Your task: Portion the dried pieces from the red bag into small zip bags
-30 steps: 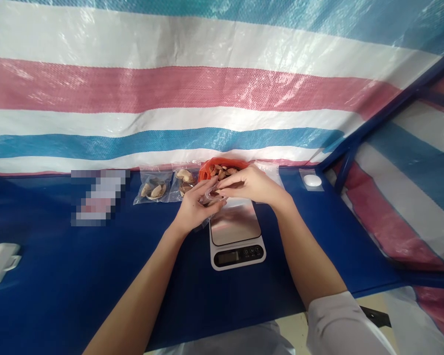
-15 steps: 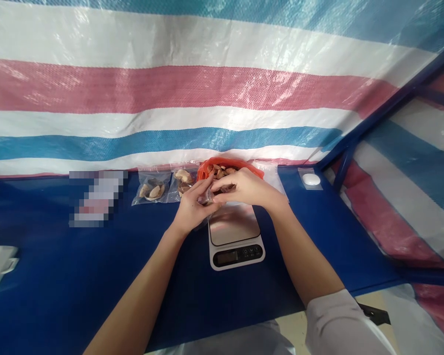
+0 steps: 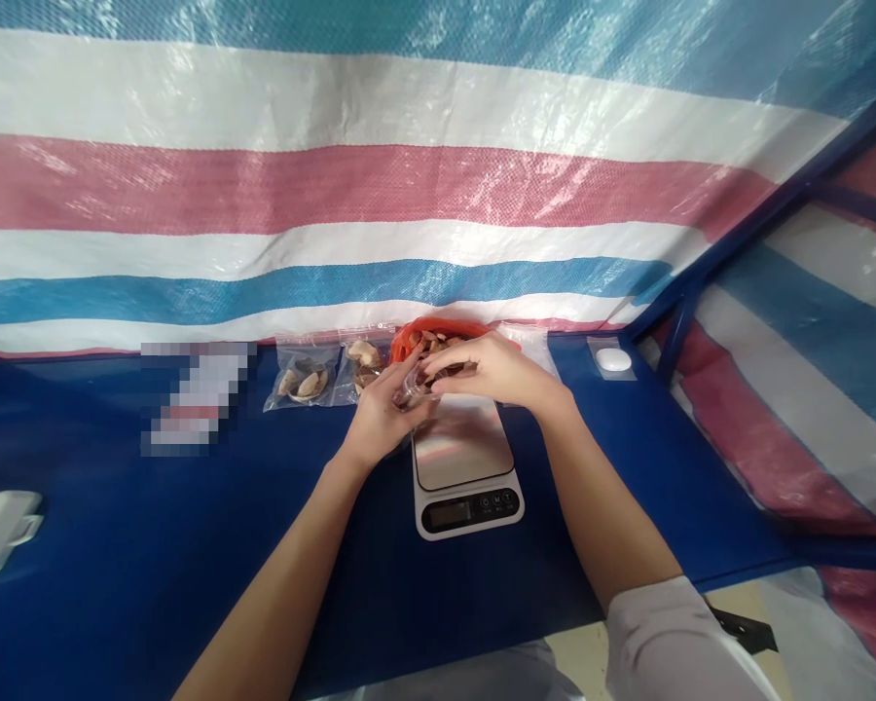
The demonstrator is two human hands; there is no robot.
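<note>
My left hand (image 3: pixel 381 417) is closed on a clear plastic bag (image 3: pixel 413 389), its fingers around the bag's mouth. Fingers curled, my right hand (image 3: pixel 494 372) meets the bag from the other side; its fingertips are partly hidden, so I cannot make out what they pinch. Just behind both hands, an orange-red bag (image 3: pixel 445 324) lies open, full of brown dried pieces (image 3: pixel 436 343). Below the hands sits a white kitchen scale (image 3: pixel 467 448) with a shiny plate and a dark display.
Clear zip bags hold pale and brown pieces: one bag (image 3: pixel 303 380) at left, another (image 3: pixel 363 358) beside it. A white oval object (image 3: pixel 613 359) lies at the right on the blue table (image 3: pixel 153 545). A white case (image 3: pixel 0 531) stands far left. Striped sheeting (image 3: pixel 336 185) hangs behind.
The view has shifted slightly, so everything sits a little lower. My right thumb and fingers have parted a bit at the bag's mouth; my left hand keeps its hold.
</note>
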